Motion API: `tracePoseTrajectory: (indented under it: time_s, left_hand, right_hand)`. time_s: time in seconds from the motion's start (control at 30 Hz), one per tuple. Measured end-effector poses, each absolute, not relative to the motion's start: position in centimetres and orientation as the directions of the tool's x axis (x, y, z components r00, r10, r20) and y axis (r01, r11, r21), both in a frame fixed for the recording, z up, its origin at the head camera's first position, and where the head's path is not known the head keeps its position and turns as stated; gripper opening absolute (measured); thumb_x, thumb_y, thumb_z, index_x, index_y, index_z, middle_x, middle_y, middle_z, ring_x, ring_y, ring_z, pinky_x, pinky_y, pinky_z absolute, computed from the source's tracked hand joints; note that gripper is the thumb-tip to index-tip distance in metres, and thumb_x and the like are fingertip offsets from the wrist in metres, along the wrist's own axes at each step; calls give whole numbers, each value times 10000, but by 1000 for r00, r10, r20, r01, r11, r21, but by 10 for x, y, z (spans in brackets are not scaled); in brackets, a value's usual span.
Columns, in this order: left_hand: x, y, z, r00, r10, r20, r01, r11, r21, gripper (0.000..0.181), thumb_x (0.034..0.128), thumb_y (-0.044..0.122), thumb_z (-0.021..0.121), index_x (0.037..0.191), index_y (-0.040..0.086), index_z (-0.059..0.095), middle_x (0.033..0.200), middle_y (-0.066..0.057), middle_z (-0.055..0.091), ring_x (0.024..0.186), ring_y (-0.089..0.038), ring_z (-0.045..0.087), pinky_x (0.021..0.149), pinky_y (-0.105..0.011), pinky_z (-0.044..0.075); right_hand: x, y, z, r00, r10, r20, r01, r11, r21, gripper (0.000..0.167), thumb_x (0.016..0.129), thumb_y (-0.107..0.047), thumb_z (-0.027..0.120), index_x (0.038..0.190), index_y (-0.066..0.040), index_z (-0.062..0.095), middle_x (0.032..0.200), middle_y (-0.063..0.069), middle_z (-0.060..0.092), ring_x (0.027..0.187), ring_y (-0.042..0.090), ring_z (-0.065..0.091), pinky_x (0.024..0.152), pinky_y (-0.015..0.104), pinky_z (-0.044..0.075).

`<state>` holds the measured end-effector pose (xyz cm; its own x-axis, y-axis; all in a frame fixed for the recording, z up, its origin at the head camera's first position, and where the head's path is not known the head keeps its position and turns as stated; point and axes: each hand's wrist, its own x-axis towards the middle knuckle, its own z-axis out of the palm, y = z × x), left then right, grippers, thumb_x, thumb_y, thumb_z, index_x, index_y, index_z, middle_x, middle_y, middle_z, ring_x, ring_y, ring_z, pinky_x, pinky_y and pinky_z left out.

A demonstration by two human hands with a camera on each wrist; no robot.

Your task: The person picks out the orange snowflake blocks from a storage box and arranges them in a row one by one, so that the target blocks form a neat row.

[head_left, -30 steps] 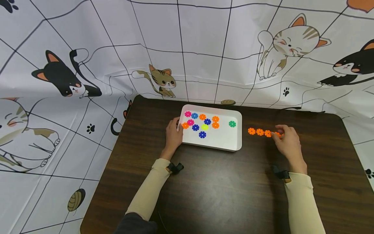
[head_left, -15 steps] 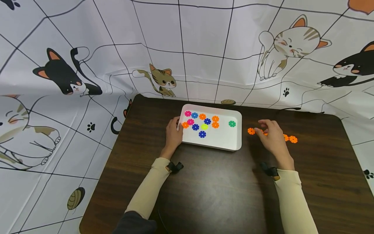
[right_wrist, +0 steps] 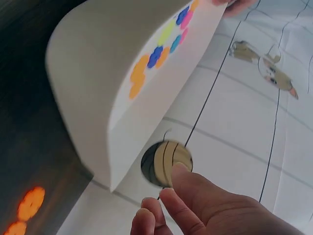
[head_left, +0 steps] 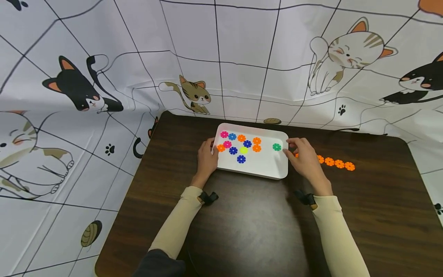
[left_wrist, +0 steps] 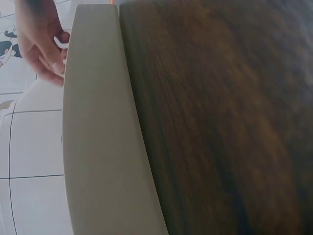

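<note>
At the left end of a white tray (head_left: 263, 165), my left hand (head_left: 207, 159) grips the rim with thumb and fingers. Flower-shaped, notched discs lie in the tray, among them a yellow disc (head_left: 243, 150), a pink disc (head_left: 224, 134) and a green disc (head_left: 277, 147) near the right end. My right hand (head_left: 304, 159) hovers at the tray's right rim, its thumb and fingers parted and holding nothing in the right wrist view. A row of orange discs (head_left: 339, 164) lies on the table right of the tray, partly hidden behind this hand.
The dark wooden table (head_left: 252, 223) ends at a white curtain (head_left: 242, 88) printed with cats and grid lines, behind and to the left. In the left wrist view, the tray's side wall (left_wrist: 102, 122) blocks the inside of the tray.
My right hand has travelled left along the orange row to the tray's right rim, uncovering the discs at the row's right end. My left hand has stayed on the tray.
</note>
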<state>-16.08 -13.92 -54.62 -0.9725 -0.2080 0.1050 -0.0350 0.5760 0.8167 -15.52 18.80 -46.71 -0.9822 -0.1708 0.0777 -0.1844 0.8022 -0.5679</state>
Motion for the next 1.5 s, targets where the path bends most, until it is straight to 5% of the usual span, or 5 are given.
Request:
tracePoseTrajectory:
  time_s: [0.23,0.53,1.5]
  left_hand:
    - [-161,-138,-545,-974,-207,96,-40,570,821,353,1030,107,553,1369,13,578,1203,-224,632,1052,-358,623,973,-471,559]
    - [-159,-138,-542,-976,-207,70,-62,570,819,354,1033,116,556,1374,24,574,1215,-212,629,1057,-345,618,985,-461,560]
    - [-160,-139,-544,-973,-206,99,-41,585,810,347,1026,113,560,1363,34,586,1229,-205,644,1084,-339,641,1010,-454,559]
  right_hand:
    - [-160,166,-474,-973,-225,51,-217,814,-539,405,967,-185,691,1323,-13,602,1163,200,596,923,316,581,726,361,465]
    - [-164,146,-484,-965,-263,-16,-212,812,-544,418,975,-228,686,1335,-33,606,1176,186,606,985,325,607,839,465,542]
    - [-188,112,-509,-965,-240,-103,-162,859,-485,372,972,-270,675,1240,-17,621,1164,184,607,1039,355,609,868,529,542]
